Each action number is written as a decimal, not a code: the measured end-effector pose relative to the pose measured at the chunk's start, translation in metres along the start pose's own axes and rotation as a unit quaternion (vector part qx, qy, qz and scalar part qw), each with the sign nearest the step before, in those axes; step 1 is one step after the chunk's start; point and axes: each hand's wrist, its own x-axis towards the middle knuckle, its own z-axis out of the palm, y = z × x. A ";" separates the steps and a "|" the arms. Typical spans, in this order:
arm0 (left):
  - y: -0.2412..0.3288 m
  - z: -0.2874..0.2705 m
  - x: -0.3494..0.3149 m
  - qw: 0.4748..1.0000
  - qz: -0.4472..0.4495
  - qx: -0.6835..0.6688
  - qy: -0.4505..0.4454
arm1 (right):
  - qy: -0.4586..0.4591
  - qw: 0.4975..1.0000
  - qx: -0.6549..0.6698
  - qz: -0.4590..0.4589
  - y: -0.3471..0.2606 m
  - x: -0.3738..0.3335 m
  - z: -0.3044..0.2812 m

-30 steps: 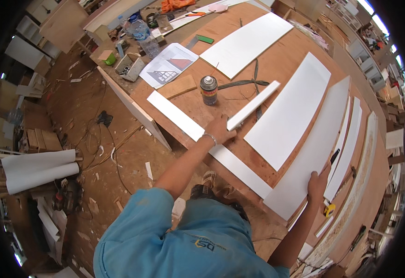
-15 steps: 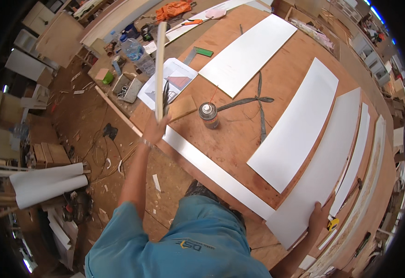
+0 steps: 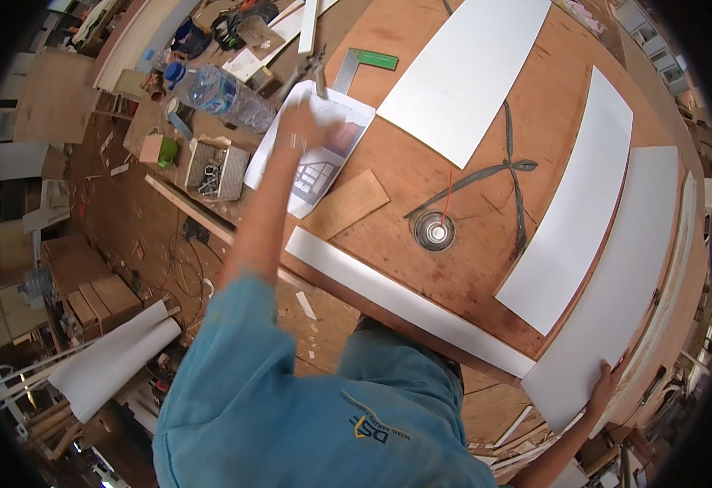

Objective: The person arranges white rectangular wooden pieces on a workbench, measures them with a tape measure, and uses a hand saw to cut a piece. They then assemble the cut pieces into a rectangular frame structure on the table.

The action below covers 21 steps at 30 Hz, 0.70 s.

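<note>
My left hand (image 3: 307,126), blurred by motion, is over a printed drawing sheet (image 3: 311,175). A grey metal pliers-like tool (image 3: 317,71) sticks out beyond its closed fingers. Beyond it lies a narrow white strip (image 3: 309,26), apart from the hand. At the lower right my right hand (image 3: 602,389) grips the edge of a long white panel (image 3: 616,244), fingers curled at its outer side. Beside that panel lies a second curved white panel (image 3: 576,211). A narrow white board (image 3: 405,301) runs along the near table edge.
On the brown tabletop stand a can (image 3: 435,232) with a red straw, a wood block (image 3: 346,203), a green-handled square (image 3: 372,58) and another white panel (image 3: 470,73). A water bottle (image 3: 226,98) and a small basket (image 3: 216,169) are at the left. Offcuts litter the floor.
My left hand has moved forward over the sheet; the white strip it held upright now lies farther off. My right hand remains at the panel's edge. The whole view has shifted.
</note>
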 end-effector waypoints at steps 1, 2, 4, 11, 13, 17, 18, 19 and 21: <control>-0.009 0.006 -0.050 0.998 -0.065 -0.019 -0.006 | -0.006 1.000 -0.001 0.007 -0.002 -0.001 0.000; -0.016 0.017 -0.098 0.990 -0.130 0.015 0.057 | -0.007 1.000 -0.001 0.011 -0.005 -0.001 0.000; -0.054 0.026 -0.170 0.968 -0.080 -0.228 0.072 | -0.006 1.000 0.002 0.028 -0.008 -0.002 0.001; -0.112 0.083 -0.139 0.795 -0.440 -0.408 0.090 | -0.011 1.000 0.011 0.003 -0.001 0.002 0.004; -0.108 0.081 -0.124 0.780 -0.425 -0.454 0.065 | -0.002 1.000 -0.007 -0.004 0.000 0.004 0.006; -0.086 0.072 -0.103 0.777 -0.415 -0.462 0.103 | 0.002 1.000 -0.021 -0.007 -0.005 0.004 0.010; -0.082 0.069 -0.099 0.783 -0.422 -0.446 0.103 | -0.006 1.000 -0.008 -0.007 -0.006 0.003 0.010; -0.079 0.065 -0.095 0.836 -0.370 -0.380 0.141 | -0.009 1.000 0.014 -0.008 -0.007 0.003 0.010; -0.075 0.061 -0.088 0.858 -0.433 -0.213 0.176 | -0.009 1.000 0.019 -0.013 -0.006 0.003 0.008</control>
